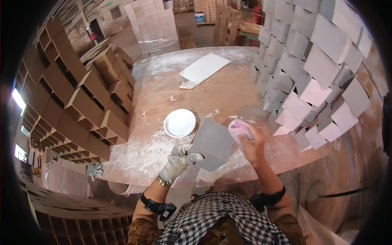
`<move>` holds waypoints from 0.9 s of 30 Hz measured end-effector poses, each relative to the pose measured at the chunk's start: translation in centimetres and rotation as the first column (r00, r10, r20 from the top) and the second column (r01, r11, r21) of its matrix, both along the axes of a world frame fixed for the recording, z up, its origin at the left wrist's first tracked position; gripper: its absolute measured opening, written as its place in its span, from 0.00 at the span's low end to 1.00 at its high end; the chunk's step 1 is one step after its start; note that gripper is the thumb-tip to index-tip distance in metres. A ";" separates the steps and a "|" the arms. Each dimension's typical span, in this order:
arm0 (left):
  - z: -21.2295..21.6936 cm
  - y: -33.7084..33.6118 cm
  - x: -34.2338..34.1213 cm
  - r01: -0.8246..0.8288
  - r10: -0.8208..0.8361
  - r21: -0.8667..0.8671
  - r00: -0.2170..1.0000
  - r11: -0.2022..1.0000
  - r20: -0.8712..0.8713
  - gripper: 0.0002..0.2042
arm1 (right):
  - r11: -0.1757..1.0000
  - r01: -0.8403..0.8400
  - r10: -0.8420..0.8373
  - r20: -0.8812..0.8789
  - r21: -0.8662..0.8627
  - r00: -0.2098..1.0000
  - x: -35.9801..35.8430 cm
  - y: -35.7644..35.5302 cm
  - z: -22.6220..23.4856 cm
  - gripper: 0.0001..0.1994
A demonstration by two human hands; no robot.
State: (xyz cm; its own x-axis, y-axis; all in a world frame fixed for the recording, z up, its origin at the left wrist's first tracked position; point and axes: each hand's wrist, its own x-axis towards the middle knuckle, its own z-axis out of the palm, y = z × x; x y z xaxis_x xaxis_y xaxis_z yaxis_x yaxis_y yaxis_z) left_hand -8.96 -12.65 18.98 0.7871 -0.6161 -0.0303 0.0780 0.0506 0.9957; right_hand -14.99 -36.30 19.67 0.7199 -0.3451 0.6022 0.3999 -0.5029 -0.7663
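Observation:
My left hand (178, 162), in a whitish work glove, grips a grey box (212, 143) by its left side, the thumb lying across a near face. The box is tilted above the near part of the table, two of its faces turned toward me. Just right of it, my bare right hand (252, 139) is closed round a crumpled pink cloth or sponge (240, 130), a little apart from the box. Left of the box stands a round white dish (179, 123) with white contents.
Stacked brown boxes (87, 102) wall the table's left side; stacked grey boxes (302, 77) line its right. A white sheet (205, 68) lies at the back of the powder-smeared table (155, 90). A grey glove (94, 170) rests by the left near corner. Wrapped cartons (153, 24) stand beyond.

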 end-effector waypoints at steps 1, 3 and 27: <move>0.2 -1.0 -0.1 0.007 -0.007 0.015 1.000 1.000 0.008 0.10 | 1.000 -0.009 0.009 0.007 -0.030 1.000 0.1 -0.2 0.5 0.19; 0.3 -3.0 -0.5 0.032 -0.033 0.044 0.999 0.999 0.023 0.09 | 0.931 0.016 -0.022 -0.012 -0.365 1.000 -1.3 -0.9 -0.9 0.21; 32.6 -34.6 -10.0 0.249 -0.319 0.404 -0.320 0.880 0.892 0.20 | 0.359 0.427 -0.338 -0.311 0.830 0.888 -25.0 -14.8 -11.5 0.09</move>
